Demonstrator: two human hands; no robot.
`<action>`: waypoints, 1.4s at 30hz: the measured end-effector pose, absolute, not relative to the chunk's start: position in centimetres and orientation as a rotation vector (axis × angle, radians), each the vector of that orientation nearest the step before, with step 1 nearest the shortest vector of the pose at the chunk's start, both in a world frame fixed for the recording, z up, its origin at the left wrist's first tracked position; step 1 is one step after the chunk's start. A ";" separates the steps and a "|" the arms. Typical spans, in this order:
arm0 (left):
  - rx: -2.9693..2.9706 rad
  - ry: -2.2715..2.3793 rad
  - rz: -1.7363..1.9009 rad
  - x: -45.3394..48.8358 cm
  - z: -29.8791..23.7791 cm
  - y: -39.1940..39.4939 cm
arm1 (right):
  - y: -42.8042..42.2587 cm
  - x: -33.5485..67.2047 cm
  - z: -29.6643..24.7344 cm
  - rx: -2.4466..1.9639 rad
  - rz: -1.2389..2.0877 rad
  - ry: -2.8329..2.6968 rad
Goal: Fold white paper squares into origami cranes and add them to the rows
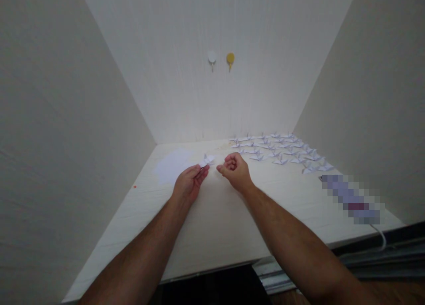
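Note:
My left hand pinches a small white folded paper crane at its fingertips, just above the pale table. My right hand is curled into a loose fist right beside it, a thumb's width from the crane; whether anything is in its fingers I cannot make out. Both forearms reach in from the near edge of the table.
Several finished white paper cranes lie in rows at the far right of the table. A stack of white paper sheets lies at the far left. A blurred flat object with a white cable lies at the right edge. Two wall hooks hang ahead.

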State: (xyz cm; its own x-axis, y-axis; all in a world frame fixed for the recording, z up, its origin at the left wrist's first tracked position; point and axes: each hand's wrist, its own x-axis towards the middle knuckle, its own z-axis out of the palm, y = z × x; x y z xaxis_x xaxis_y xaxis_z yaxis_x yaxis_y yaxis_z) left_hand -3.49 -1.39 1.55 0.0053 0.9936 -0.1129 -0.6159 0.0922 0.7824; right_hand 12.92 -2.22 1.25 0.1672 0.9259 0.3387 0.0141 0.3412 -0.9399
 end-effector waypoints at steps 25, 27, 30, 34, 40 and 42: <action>0.798 0.693 1.218 -3.6 2.3 -2.4 | -3.6 12.1 1.7 -1.202 0.273 -1.564; 0.859 0.749 1.232 -3.5 2.4 -2.5 | -3.7 12.1 1.7 -1.212 0.288 -1.574; 0.935 0.858 1.282 -3.3 2.3 -2.7 | -3.7 11.9 1.6 -1.209 0.319 -1.569; 0.998 0.908 1.342 -2.9 1.9 -2.7 | -3.6 11.7 1.3 -1.238 0.369 -1.569; 1.055 0.954 1.388 -2.9 1.9 -2.7 | -3.6 11.7 1.2 -1.193 0.311 -1.641; 1.042 0.960 1.400 -2.9 2.0 -2.7 | -3.6 11.9 1.5 -1.150 0.406 -1.583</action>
State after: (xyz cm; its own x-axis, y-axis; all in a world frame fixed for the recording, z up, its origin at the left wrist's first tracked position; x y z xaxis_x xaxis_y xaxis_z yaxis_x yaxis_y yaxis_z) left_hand -2.90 -2.67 2.01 -0.0233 0.9966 0.0787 -0.2862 -0.0821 0.9546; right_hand 11.86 -3.64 1.45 0.0542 0.8297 0.5556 0.4600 0.4731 -0.7514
